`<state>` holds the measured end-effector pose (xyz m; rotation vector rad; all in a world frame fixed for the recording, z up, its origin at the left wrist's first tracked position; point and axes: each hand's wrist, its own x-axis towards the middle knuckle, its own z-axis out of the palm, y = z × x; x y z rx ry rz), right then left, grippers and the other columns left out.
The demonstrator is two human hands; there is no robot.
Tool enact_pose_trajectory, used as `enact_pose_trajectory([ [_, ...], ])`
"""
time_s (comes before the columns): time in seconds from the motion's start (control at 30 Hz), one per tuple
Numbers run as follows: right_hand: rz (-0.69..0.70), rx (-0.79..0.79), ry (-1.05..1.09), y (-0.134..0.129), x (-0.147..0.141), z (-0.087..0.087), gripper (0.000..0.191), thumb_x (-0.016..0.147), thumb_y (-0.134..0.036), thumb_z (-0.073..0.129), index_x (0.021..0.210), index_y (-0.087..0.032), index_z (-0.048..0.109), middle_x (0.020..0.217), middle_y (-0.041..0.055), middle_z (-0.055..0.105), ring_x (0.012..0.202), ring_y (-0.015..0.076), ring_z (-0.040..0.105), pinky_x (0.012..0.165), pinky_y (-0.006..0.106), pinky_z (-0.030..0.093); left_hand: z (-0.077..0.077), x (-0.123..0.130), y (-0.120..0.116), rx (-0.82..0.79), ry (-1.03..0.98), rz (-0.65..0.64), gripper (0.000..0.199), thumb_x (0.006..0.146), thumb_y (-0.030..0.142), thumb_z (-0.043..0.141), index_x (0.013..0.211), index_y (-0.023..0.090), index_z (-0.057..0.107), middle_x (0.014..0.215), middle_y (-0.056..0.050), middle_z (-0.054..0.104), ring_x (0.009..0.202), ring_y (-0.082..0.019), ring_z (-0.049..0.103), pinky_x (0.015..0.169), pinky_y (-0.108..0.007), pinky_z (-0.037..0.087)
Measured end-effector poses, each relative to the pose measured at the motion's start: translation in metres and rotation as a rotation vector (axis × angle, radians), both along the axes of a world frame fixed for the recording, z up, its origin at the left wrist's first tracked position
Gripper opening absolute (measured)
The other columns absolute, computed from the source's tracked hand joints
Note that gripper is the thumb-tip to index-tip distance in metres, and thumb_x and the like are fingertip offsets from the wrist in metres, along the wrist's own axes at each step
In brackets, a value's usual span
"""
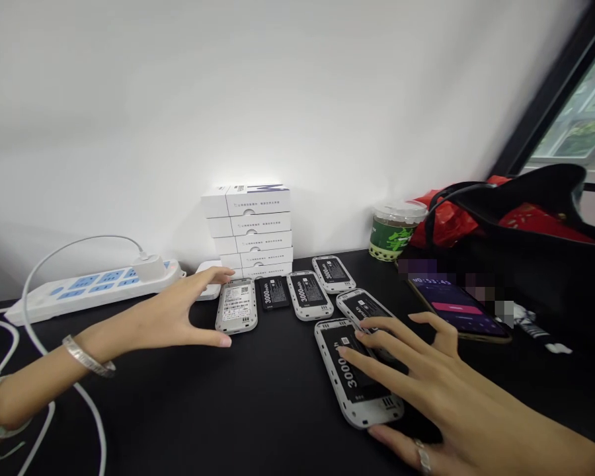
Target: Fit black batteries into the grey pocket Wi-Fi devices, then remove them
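My right fingers (pixel 377 367) are spread apart and lie flat across a white-framed 3000mAh unit (pixel 352 390), resting on its black back without clamping. Its long axis runs away from me, leaning left. A second unit (pixel 361 307) lies just beyond, partly under my fingertips. My right hand (pixel 441 390) is clearly nearer both. My left fingers (pixel 203 336) curve open just beside a labelled unit (pixel 237 306), not visibly touching it; that left hand (pixel 173 317) is the nearer one there. Between the hands sit a black battery (pixel 274 292), a third unit (pixel 307 295) and a fourth (pixel 331 273). The black table (pixel 277 430) also holds a phone (pixel 456 307), stacked white boxes (pixel 248 228), a power strip (pixel 89 291), a lidded cup (pixel 395 231) and a black bag (pixel 525 218). A window (pixel 575 112) shows at the far right, beside a white wall (pixel 228 99).
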<state>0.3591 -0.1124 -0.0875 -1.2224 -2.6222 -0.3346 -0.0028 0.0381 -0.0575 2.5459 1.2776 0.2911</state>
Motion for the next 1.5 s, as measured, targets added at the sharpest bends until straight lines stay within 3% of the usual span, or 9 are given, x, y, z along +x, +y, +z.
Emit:
enact_pose_trajectory([
  [0.33,-0.004,-0.023,0.131,0.011,0.01,0.004,0.069,0.087,-0.058,0.071,0.146,-0.026,0.055,0.135,0.017,0.066,0.131,0.0449,0.056,0.097,0.061,0.042,-0.004,0.017,-0.003,0.024,0.045,0.01,0.103,0.067,0.067,0.082,0.149,0.026,0.035,0.144,-0.015,0.053,0.13,-0.043,0.052,0.109,-0.062,0.042],
  [0.5,0.061,0.055,0.218,0.004,-0.004,0.012,0.054,0.09,-0.045,0.072,0.137,-0.023,0.056,0.131,0.0138,0.069,0.126,0.0358,0.06,0.094,0.047,0.047,-0.01,0.029,-0.044,0.07,-0.073,-0.055,0.103,0.063,0.064,0.086,0.146,0.03,0.035,0.142,-0.011,0.05,0.132,-0.041,0.049,0.107,-0.056,0.046],
  [0.67,0.087,-0.202,0.124,0.015,-0.037,0.019,0.072,0.087,-0.061,0.069,0.14,-0.014,0.053,0.146,0.0234,0.058,0.137,0.0405,0.05,0.106,0.057,0.043,-0.015,0.054,-0.078,-0.007,-0.097,-0.143,0.106,0.061,0.072,0.086,0.146,0.034,0.035,0.144,-0.01,0.05,0.134,-0.043,0.047,0.108,-0.061,0.046],
  [0.8,0.164,-0.363,0.171,0.036,-0.053,0.016,0.088,0.085,-0.07,0.067,0.147,-0.012,0.045,0.149,0.0237,0.055,0.149,0.0401,0.034,0.116,0.064,0.028,-0.011,0.065,-0.055,-0.073,-0.202,-0.064,0.054,0.097,0.066,0.051,0.136,0.03,0.043,0.135,-0.01,0.059,0.127,-0.034,0.056,0.106,-0.056,0.048],
  [0.87,0.176,-0.407,0.2,0.044,-0.058,0.014,0.091,0.083,-0.07,0.069,0.147,-0.011,0.043,0.145,0.0232,0.057,0.147,0.0397,0.036,0.118,0.066,0.023,-0.009,0.068,-0.031,-0.019,-0.213,-0.078,0.038,0.103,0.053,0.043,0.13,0.026,0.047,0.137,-0.011,0.059,0.129,-0.032,0.055,0.111,-0.055,0.044],
  [1.0,0.171,-0.426,0.206,0.05,-0.065,0.015,0.091,0.083,-0.068,0.068,0.147,-0.008,0.043,0.142,0.0243,0.058,0.144,0.0426,0.038,0.117,0.072,0.018,-0.01,0.073,0.007,-0.007,-0.168,-0.152,0.066,0.087,0.05,0.068,0.14,0.024,0.039,0.136,-0.014,0.062,0.13,-0.035,0.057,0.11,-0.055,0.045],
  [1.1,0.175,-0.424,0.209,0.051,-0.066,0.015,0.091,0.082,-0.067,0.069,0.147,-0.008,0.043,0.141,0.0244,0.058,0.142,0.0432,0.04,0.117,0.073,0.016,-0.015,0.075,0.016,-0.009,-0.144,-0.165,0.077,0.083,0.052,0.072,0.144,0.023,0.035,0.137,-0.016,0.061,0.132,-0.035,0.057,0.109,-0.053,0.047],
  [1.37,0.145,-0.498,0.297,0.052,-0.064,0.012,0.093,0.077,-0.064,0.075,0.148,-0.015,0.039,0.14,0.0205,0.057,0.135,0.0418,0.047,0.117,0.072,0.015,-0.012,0.069,0.013,0.036,-0.144,-0.001,0.082,0.067,0.052,0.082,0.129,0.024,0.035,0.109,-0.011,0.066,0.108,-0.038,0.067,0.095,-0.057,0.053],
  [1.5,0.026,-0.589,0.346,0.049,-0.065,0.011,0.106,0.071,-0.062,0.081,0.152,-0.017,0.03,0.142,0.0191,0.051,0.139,0.0432,0.041,0.112,0.062,0.033,0.0,0.059,-0.006,0.085,-0.207,0.054,0.081,0.068,0.049,0.08,0.124,0.027,0.026,0.111,-0.009,0.064,0.11,-0.035,0.065,0.099,-0.056,0.05],
])
